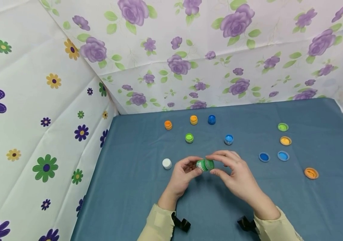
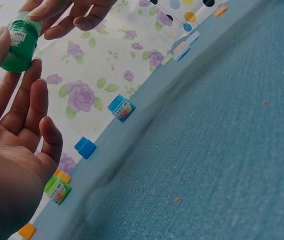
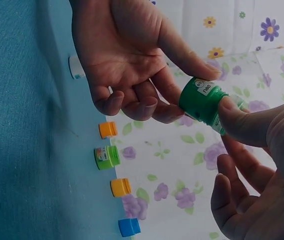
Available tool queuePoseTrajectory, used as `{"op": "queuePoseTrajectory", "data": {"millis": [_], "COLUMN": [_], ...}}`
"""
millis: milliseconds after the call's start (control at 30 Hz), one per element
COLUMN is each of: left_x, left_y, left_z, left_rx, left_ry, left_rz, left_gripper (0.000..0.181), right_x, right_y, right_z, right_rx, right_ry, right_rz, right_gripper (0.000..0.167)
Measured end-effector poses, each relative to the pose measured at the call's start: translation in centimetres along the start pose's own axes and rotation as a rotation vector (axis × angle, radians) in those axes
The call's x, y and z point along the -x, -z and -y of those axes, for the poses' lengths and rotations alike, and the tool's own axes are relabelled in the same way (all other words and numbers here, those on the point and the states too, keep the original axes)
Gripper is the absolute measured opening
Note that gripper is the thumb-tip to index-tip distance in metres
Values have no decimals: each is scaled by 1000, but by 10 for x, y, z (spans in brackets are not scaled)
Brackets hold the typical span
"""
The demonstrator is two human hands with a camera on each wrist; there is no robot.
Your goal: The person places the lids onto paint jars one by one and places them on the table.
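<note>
A small green paint jar (image 1: 201,165) is held above the table, tipped on its side. My left hand (image 1: 182,175) grips its base between thumb and fingers, with the label showing in both wrist views. At the jar's mouth, my right hand (image 1: 237,174) pinches the translucent lid (image 1: 209,164), its thumb on one side and fingertips on the other. The frames do not show whether the lid is loosened. In the right wrist view the jar body (image 3: 196,99) points toward the left palm. Left of my left hand stands a jar with a white top (image 1: 166,163).
Toward the back stand small paint jars: orange (image 1: 168,125), yellow (image 1: 194,119), dark blue (image 1: 212,119), light green (image 1: 189,138) and light blue (image 1: 228,139). Several loose lids, among them an orange lid (image 1: 311,173), lie on the blue cloth at right. Flowered sheets (image 1: 159,80) hang behind and at left.
</note>
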State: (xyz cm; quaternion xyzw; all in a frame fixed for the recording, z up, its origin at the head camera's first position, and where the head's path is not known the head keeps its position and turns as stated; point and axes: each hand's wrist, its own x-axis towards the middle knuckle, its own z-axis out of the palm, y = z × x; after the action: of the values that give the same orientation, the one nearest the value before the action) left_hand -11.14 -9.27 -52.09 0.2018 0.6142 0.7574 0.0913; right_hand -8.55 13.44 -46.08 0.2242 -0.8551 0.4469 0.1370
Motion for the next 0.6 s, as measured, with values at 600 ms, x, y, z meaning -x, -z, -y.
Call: {"op": "queuePoseTrajectory", "data": {"millis": [600], "left_x": [0], "left_y": [-1], "left_z": [4], "left_rx": [-3], "left_ry": [-11], "left_rz": [30], "left_gripper": [48], "right_x": [3], "right_y": [1], "right_z": [0], "right_rx": [43], "right_ry": [58], "right_rz": [15], "right_gripper": [54]}}
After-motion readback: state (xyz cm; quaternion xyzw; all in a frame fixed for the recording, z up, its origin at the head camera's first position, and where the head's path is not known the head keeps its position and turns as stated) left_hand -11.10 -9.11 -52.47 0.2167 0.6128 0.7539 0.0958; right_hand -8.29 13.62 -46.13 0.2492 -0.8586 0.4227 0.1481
